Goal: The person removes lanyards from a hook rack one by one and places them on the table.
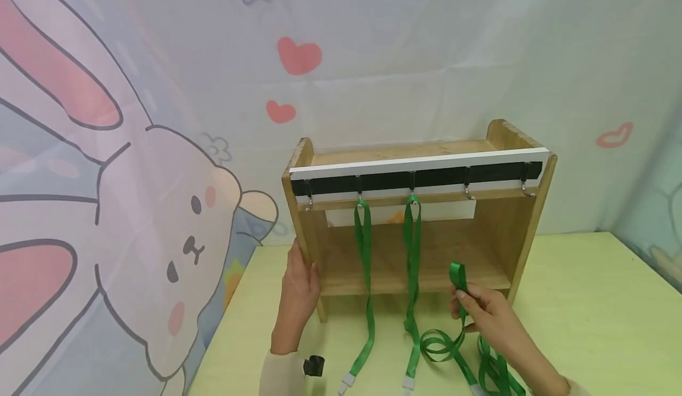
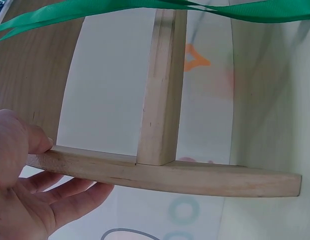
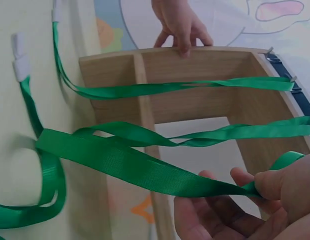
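Fingers of the right hand pinch a long green ribbon strap, holding its loop up in front of the small wooden shelf with hooks. The left hand grips the shelf's left side, thumb in front, fingers curled behind.

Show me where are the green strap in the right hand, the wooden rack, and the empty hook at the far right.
green strap [image 1: 457, 273], head view, on the loop above the fingers.
wooden rack [image 1: 533, 224], head view, on its right side panel.
empty hook [image 1: 526, 190], head view, on the curved metal end.
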`<state>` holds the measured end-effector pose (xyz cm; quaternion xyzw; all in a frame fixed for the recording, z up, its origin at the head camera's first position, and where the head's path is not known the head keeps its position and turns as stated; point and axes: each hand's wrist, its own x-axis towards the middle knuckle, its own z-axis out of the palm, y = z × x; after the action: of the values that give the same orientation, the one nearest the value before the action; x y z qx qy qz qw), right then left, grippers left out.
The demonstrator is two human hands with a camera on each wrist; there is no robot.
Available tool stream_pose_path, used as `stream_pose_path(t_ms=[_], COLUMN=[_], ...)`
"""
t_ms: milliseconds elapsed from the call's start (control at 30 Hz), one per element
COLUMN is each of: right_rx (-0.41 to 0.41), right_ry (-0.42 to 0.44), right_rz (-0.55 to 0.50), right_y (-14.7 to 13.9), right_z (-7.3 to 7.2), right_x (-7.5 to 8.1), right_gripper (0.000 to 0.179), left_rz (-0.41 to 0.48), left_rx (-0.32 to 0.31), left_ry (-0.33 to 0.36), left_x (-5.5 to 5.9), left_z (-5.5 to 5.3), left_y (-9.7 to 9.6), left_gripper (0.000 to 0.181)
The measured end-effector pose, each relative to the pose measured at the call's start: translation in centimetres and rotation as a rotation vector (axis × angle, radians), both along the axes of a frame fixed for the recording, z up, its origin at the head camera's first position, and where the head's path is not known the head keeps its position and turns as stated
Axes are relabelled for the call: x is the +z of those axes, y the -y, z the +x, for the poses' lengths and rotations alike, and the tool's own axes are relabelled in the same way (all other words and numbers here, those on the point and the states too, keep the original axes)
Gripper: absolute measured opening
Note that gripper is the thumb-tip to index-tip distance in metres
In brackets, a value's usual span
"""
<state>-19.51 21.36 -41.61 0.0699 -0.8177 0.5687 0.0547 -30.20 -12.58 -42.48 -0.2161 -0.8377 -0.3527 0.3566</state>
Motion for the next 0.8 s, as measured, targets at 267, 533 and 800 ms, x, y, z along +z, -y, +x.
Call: stream_pose_path(t_ms=[267, 533, 800], right_rx=[0.152, 0.131, 0.060], right_ry=[0.111, 0.227, 0.190], right_rz=[-0.056, -0.030, 0.121], right_y=[0.0, 0.8, 1.6], right_z=[0.5, 0.9, 0.9], right_x=[-2.4, -4.8, -6.1], right_gripper=[0.034, 0.032, 0.028], left_rz=[0.003, -0.001, 0.002], left_rx=[-0.009, -0.009, -0.008], left_ry=[0.013, -0.006, 0.009], left_x=[0.2, 0.2, 0.2], left_z=[-0.1, -0.3, -0.1], left_y=[0.0, 0.0, 0.0], left_gripper=[0.061, 0.061, 0.061])
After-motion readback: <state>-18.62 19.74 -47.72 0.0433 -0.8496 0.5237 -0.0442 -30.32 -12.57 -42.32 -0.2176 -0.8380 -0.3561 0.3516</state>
